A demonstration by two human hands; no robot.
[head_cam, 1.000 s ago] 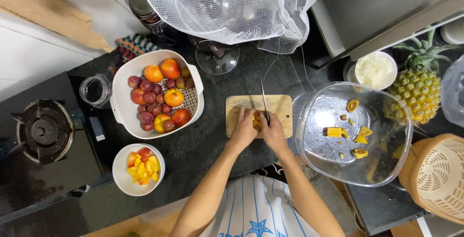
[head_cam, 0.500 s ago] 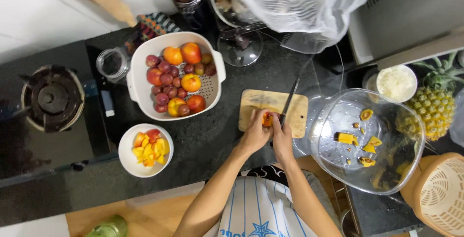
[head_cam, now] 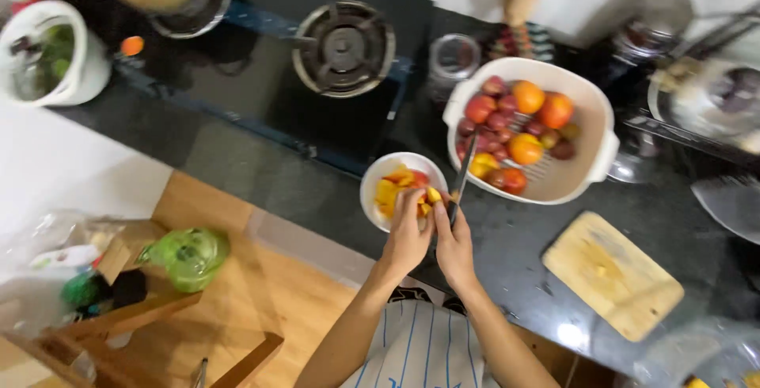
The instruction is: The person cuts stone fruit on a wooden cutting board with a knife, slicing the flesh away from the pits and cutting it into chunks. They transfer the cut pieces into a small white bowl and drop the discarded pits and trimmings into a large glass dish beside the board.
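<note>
Up close, the left hand (head_cam: 406, 237) pinches a yellow fruit piece (head_cam: 432, 195) over the small white bowl (head_cam: 378, 176). At 3 o'clock, the right hand (head_cam: 455, 247) grips a knife (head_cam: 462, 178), its handle probably hidden.

A long dark stone counter (head_cam: 237, 150) runs across the room. A black gas stove (head_cam: 340, 47) sits on it. Below lies a light brown wooden floor (head_cam: 261, 301), beside a pale wall (head_cam: 55, 166).
</note>
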